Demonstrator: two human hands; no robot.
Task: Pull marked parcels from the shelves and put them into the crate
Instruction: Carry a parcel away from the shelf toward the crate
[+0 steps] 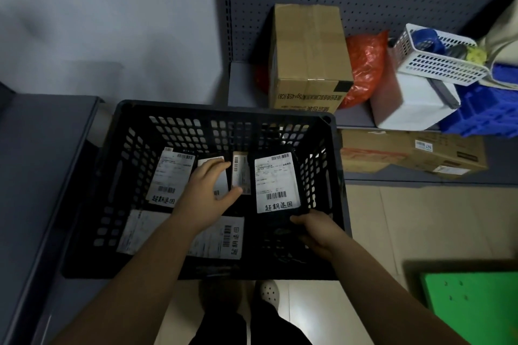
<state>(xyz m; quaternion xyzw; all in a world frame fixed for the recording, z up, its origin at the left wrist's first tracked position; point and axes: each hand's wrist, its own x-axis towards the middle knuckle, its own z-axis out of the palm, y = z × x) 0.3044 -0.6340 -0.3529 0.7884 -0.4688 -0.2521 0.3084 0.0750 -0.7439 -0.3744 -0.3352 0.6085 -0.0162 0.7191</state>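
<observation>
Grey wall fills the upper left, with a grey tabletop [42, 162] below it. Just beside that stands the black crate [224, 110], its slotted walls open to view. Several labelled parcels lie inside it. A left parcel [171, 176] lies at the far left of the crate floor, its white label marked by hand along the bottom. A flat parcel [140, 232] lies nearer, partly under the left forearm. The left hand [208, 193] reaches in with fingers [221, 166] extended and loose, resting on a middle parcel [224, 185]. A narrow box [240, 173] stands just right of it. Next comes the black parcel [276, 182], label up and handwritten at the foot. The right hand [316, 232] grips its near end with its fingers curled round the edge, holding it over the right side of the crate.

Beyond, a pegboard shelf [246, 84] carries a cardboard box [308, 59], an orange bag [364, 64], a white box [414, 103] with a white basket [437, 59] on top, and a blue bin [482, 112]. At the lower right, a green board [471, 305] lies on the floor.
</observation>
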